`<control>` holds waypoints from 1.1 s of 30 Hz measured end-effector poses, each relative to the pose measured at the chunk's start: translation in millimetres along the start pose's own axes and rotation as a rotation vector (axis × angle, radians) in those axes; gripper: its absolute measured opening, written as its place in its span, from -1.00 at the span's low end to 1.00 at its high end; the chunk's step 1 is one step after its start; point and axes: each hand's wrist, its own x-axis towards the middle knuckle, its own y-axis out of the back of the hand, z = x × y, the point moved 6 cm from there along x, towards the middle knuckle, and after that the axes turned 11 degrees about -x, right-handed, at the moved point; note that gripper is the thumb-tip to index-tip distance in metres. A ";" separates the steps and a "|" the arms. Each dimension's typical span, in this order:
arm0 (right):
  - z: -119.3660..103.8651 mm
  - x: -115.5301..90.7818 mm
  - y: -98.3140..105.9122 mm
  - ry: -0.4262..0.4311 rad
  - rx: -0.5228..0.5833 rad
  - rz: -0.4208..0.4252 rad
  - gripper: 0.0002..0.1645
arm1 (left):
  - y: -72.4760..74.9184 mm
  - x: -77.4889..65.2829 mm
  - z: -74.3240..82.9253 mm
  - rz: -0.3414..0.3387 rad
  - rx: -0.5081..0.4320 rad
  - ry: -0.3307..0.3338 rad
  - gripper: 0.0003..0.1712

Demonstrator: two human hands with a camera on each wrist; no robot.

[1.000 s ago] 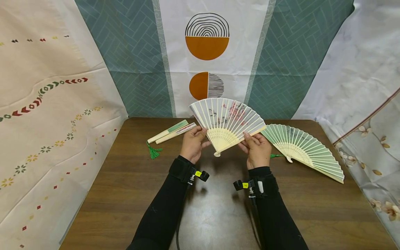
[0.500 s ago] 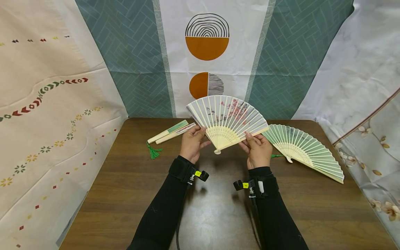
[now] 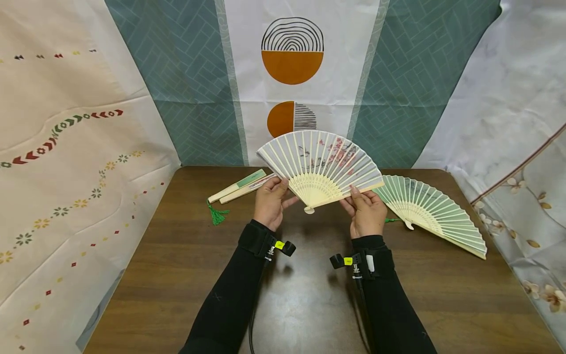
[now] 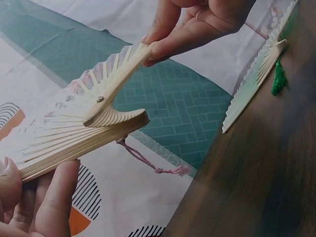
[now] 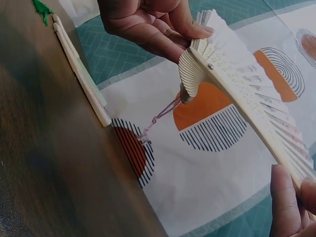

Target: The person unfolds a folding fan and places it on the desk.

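Observation:
Between both hands a white folding fan (image 3: 316, 162) with red blossoms is spread wide, raised off the table with its pivot end down. My left hand (image 3: 270, 204) pinches its left edge between thumb and fingers. On the opposite edge, the thumb and fingers of my right hand (image 3: 366, 214) grip the outer rib. A pinkish cord (image 4: 155, 160) dangles from the fan's pivot end in the left wrist view. To the right, a green folding fan (image 3: 431, 209) lies spread on the table, partly behind the white one.
Two folded fans (image 3: 243, 187) lie side by side at the table's back left, with a green tassel (image 3: 216, 215). The brown table (image 3: 177, 275) meets a patterned cloth backdrop (image 3: 199, 98) at its far edge. Cloths also hang at both sides.
Held by both hands, the white fan has spread somewhat wider and risen a little. My right hand has shifted slightly to the right. The other fans have stayed put.

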 end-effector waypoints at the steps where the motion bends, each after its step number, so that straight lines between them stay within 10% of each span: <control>1: 0.1 0.1 0.3 -0.002 0.001 0.002 -0.88 | -0.1 0.0 0.2 0.003 -0.003 -0.002 -0.86; 33: 7.9 -0.4 4.7 -0.069 0.055 0.063 -0.84 | 2.0 1.5 -2.2 0.068 -0.175 -0.071 -0.70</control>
